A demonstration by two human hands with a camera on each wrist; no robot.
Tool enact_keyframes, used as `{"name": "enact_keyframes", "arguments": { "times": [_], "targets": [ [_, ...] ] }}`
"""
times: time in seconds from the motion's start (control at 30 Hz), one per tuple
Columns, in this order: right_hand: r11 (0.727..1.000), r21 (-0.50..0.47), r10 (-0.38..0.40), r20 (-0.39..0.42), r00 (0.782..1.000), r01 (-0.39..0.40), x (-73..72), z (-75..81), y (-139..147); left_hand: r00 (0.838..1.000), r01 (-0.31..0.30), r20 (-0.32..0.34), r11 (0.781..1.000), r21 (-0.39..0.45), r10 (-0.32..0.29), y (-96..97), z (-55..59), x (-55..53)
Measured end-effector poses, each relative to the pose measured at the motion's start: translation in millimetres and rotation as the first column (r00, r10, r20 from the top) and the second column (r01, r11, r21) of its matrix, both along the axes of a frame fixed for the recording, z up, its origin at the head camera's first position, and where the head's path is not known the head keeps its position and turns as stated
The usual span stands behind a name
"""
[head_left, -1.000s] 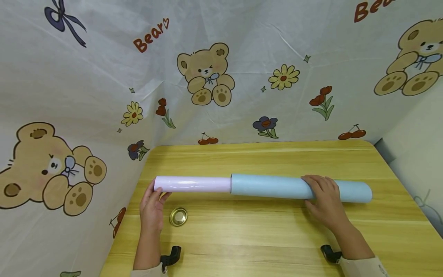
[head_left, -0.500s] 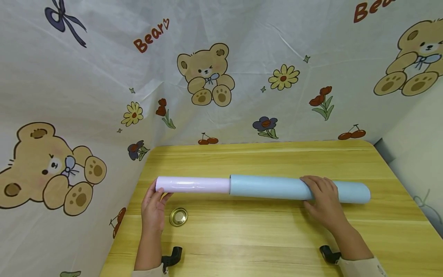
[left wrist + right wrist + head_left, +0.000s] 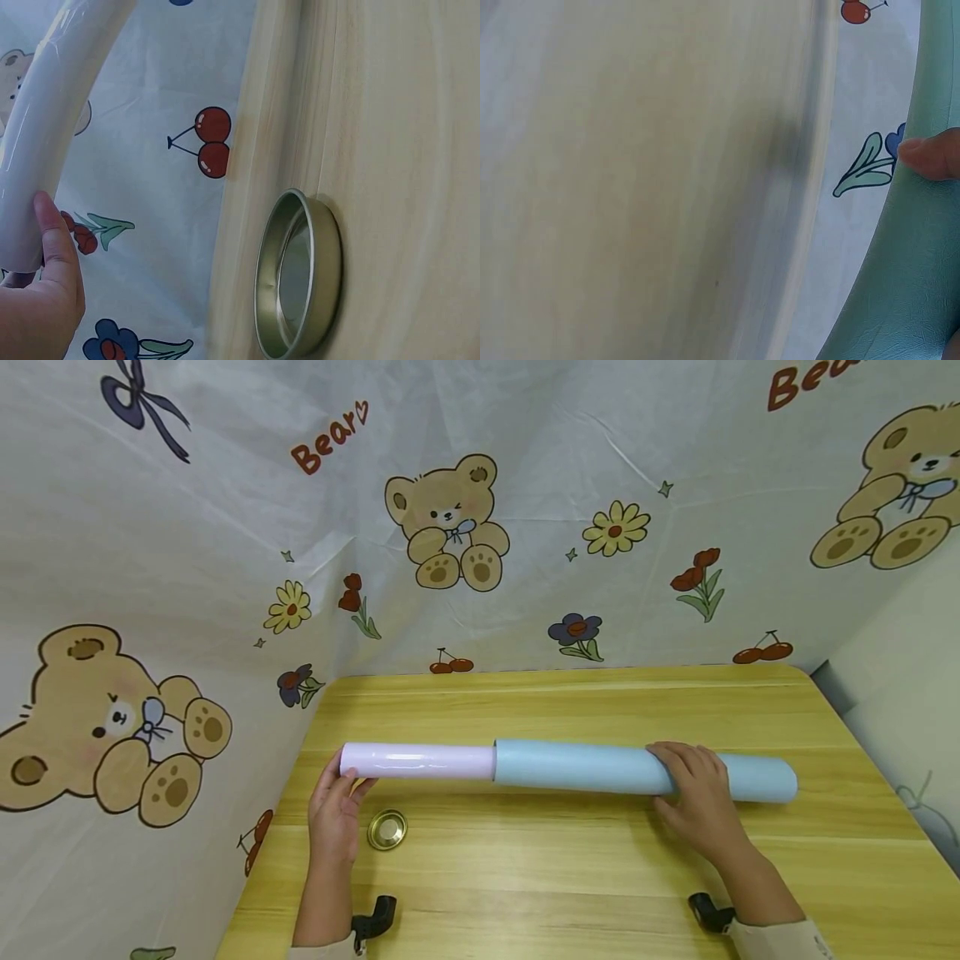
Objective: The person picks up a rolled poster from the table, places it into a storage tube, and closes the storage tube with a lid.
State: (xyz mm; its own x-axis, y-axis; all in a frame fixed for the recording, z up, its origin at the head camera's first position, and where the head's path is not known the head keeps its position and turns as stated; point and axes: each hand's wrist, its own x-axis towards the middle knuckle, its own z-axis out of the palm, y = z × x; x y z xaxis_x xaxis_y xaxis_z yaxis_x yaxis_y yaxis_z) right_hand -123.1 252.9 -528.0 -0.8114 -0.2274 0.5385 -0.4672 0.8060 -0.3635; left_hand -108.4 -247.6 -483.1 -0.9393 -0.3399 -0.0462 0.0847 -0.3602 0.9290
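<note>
A glossy pale lilac tube (image 3: 420, 761) lies level above the table, its right end inside a wider light blue tube (image 3: 577, 767). My left hand (image 3: 334, 810) holds the lilac tube by its far left end. In the left wrist view, the thumb (image 3: 51, 221) presses along its side. My right hand (image 3: 701, 793) grips the blue tube right of its middle, fingers over the top and thumb below. The right wrist view shows the blue tube's finely creased surface (image 3: 900, 262) under the thumb. The inserted end of the lilac tube is hidden.
A round, shallow gold metal lid (image 3: 387, 830) lies hollow side up on the wooden table (image 3: 525, 877), near my left wrist. A white cloth (image 3: 525, 427) printed with bears and flowers hangs behind and to the left. A thin cable (image 3: 926, 802) shows beyond the right edge.
My left hand has shifted slightly right with the lilac tube, and my right hand slightly left with the blue one. Less of the lilac tube now shows outside.
</note>
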Motion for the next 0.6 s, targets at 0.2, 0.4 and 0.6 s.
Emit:
{"name": "enact_keyframes", "arguments": {
  "times": [0.2,0.4,0.6],
  "targets": [
    [1.0,-0.002,0.005,0.007,1.0,-0.005,0.2,-1.3,-2.0,1.0,0.014,-0.011,1.0,-0.019,-0.014,1.3,1.1,1.8],
    [1.0,0.002,0.01,0.004,1.0,-0.01,0.3,-3.3,-3.0,1.0,0.021,-0.011,0.999,-0.032,-0.021,2.1,2.0,2.5],
    [1.0,-0.007,0.012,0.008,1.0,-0.012,0.1,-4.7,-3.6,1.0,0.016,-0.001,1.0,-0.023,-0.016,2.8,1.4,2.3]
  ]
}}
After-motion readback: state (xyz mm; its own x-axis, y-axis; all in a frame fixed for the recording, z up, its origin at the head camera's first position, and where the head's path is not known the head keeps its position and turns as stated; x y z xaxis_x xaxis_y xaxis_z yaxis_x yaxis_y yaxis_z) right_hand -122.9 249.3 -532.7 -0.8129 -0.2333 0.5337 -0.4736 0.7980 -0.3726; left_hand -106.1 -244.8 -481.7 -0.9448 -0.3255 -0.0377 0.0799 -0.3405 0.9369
